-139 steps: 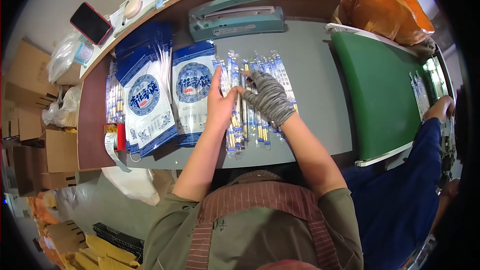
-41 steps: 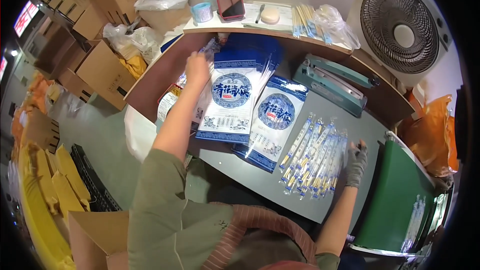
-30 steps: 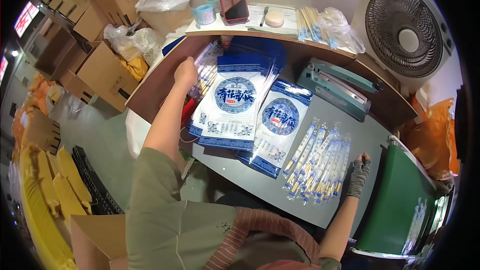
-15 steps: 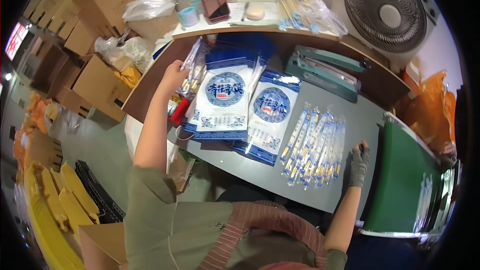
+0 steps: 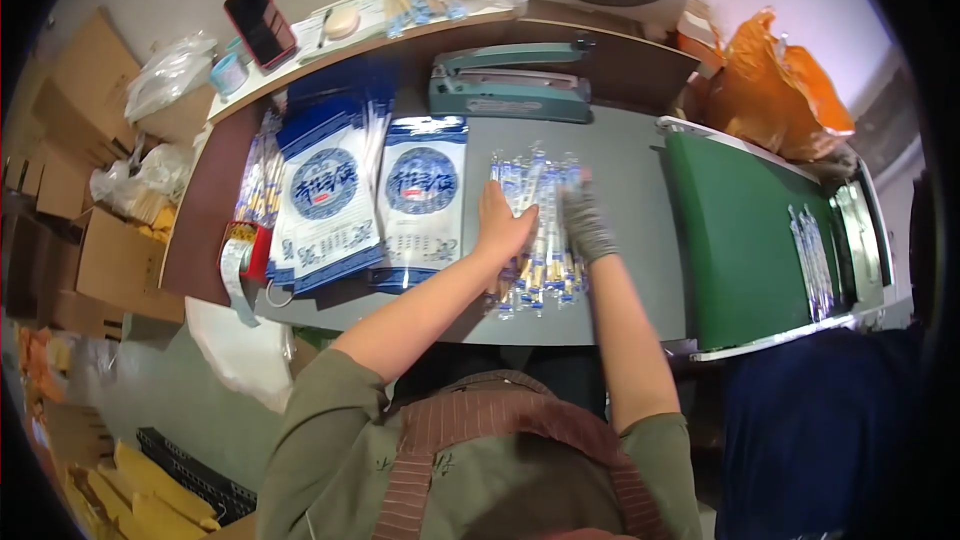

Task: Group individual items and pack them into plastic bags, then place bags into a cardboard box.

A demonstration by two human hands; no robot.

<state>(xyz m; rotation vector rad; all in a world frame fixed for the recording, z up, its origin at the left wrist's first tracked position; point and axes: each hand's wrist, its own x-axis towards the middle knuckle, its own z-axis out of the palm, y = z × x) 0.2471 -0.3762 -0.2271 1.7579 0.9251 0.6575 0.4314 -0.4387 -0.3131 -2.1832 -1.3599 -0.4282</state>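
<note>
Head view: wrapped sticks point(image 5: 542, 258) point lengthwise forward; left hand point(image 5: 504, 226) wide; right hand point(image 5: 586, 220) blurred, grip unclear.

Two hands are at centre: one bare left hand point(image 5: 507, 228) and one grey-gloved right hand point(image 5: 586, 220). Slim clear-wrapped sticks point(image 5: 540, 275) form three groups at left, centre and right, too overlapped to count. Two blue-and-white plastic bags point(image 5: 335, 225) show their fronts, centre left. There is one teal metal sealer point(image 5: 510, 100), upper centre, and one black, red-rimmed phone point(image 5: 259, 26), upper left.

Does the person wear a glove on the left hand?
No, the left hand is bare; the grey fingerless glove is on the right hand.
</note>
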